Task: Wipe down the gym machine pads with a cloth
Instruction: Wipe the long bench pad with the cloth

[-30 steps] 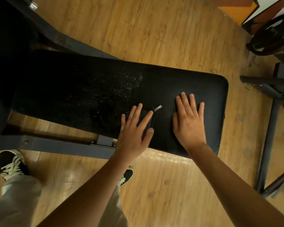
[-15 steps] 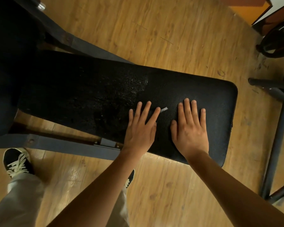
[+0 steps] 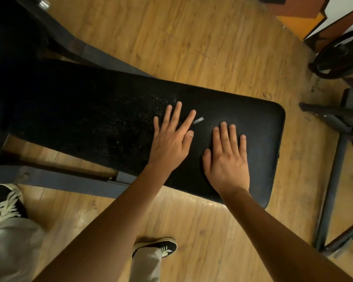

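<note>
Looking down, my left hand [image 3: 169, 143] and right hand [image 3: 227, 159] lie flat side by side on the black padded surface [image 3: 259, 123], each grip released, fingers straight. A small white tag [image 3: 198, 120] sits just beside my left index fingertip [image 3: 192, 113]; whether a dark cloth lies under my palms I cannot tell.

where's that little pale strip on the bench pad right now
Head view: the pale strip lies on the black bench pad, right of centre, just past the index fingertip of the left hand and above-left of the right hand.
</note>
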Demonstrator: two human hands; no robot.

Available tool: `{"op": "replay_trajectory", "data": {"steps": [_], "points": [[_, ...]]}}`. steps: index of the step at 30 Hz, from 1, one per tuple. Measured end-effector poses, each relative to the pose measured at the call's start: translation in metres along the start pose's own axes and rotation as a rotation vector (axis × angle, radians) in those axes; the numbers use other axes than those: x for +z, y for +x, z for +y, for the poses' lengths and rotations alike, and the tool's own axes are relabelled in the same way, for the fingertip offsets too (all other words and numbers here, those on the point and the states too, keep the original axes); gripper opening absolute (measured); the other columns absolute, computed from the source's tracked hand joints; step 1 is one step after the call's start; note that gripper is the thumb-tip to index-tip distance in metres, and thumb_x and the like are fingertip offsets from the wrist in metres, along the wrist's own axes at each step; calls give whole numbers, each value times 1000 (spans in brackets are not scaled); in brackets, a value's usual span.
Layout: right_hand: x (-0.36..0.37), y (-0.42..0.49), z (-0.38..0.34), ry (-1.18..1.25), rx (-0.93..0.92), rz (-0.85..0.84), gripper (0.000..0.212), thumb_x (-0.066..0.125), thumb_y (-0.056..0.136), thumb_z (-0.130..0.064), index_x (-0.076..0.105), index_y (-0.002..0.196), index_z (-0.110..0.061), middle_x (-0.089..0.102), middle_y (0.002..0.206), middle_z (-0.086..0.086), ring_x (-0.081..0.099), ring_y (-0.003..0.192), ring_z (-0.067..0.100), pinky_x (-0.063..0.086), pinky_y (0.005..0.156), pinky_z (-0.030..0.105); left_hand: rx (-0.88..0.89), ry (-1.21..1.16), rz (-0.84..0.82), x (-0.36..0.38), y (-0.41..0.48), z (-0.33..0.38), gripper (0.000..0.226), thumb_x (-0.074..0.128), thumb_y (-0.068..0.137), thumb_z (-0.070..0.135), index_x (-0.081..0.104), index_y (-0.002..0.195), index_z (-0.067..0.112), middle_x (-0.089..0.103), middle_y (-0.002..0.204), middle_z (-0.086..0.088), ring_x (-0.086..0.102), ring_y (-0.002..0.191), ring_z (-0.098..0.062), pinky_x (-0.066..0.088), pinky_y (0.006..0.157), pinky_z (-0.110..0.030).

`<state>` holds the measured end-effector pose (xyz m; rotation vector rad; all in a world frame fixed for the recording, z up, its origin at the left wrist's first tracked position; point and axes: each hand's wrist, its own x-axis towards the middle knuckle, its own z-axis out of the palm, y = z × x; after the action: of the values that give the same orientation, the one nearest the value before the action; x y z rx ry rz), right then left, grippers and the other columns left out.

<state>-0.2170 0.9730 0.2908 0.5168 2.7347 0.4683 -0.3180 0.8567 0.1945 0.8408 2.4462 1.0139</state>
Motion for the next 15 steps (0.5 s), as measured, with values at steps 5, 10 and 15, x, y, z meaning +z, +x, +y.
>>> {"op": "replay_trajectory", "data": {"steps": [5,10,15], "points": [[0,-1,-1,11,4,10,64,25,108,-42,23,161,-7,16,169,15,5,158,30,10,128,53,-20,-27,-3,5,-21,0,55,24,107,44,23,160,31,5,171,-5,-3,157,-31,3,122,-52],[1,-1,-2,-3,1,22,64,26,107,-43,24,161,-7,17,169,15,6,158,30,10,128,52,33,-39,52,5,10,1,50,28,108,32,34,158,26,24,167,-9,9,156,-33,13,123,-57],[2,-1,-1,-3,2,43,64,28,107,-41,27,160,-6,20,168,16,9,158,31,11,127,54,11,11,47,0,48,4,54,27,106,36,30,159,27,24,167,-11,11,156,-33,9,125,-55]]}}
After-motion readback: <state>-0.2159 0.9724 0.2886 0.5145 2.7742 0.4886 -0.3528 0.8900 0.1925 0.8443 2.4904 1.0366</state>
